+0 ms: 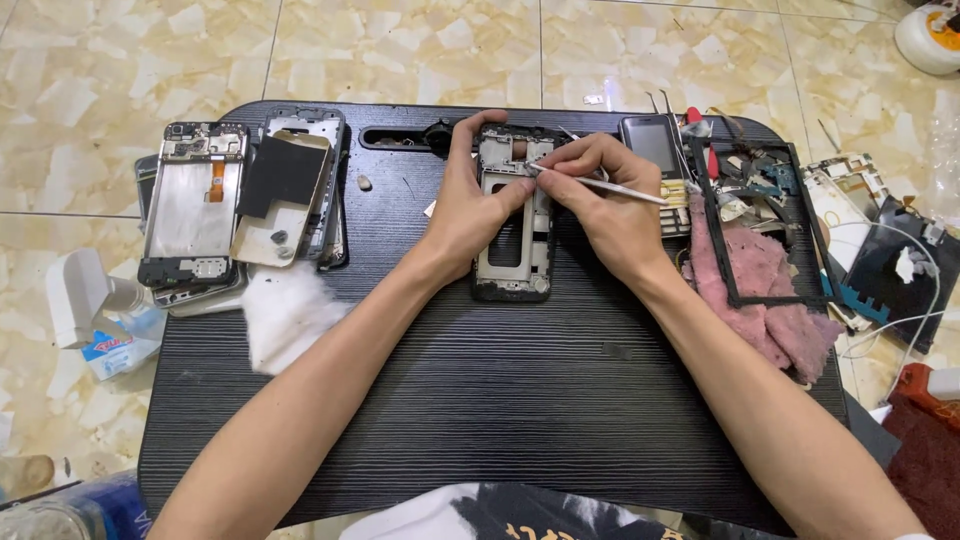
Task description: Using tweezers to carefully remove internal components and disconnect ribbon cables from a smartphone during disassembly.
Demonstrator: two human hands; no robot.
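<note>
A stripped phone frame (513, 262) lies face down in the middle of a black wood-grain board (520, 400). My left hand (468, 205) presses on the frame's left side, thumb and forefinger around its upper part. My right hand (605, 200) pinches a thin metal tool (610, 186), probably tweezers, whose tip touches the frame's top section near my left thumb.
Opened phone bodies (195, 205) and a dark panel (285, 180) lie stacked at the board's left, with a white cloth (285, 315) below them. On the right are a small keypad phone (655, 150), a pink rag (765, 290), a loose bezel (760, 225) and scattered parts. Tiled floor surrounds the board.
</note>
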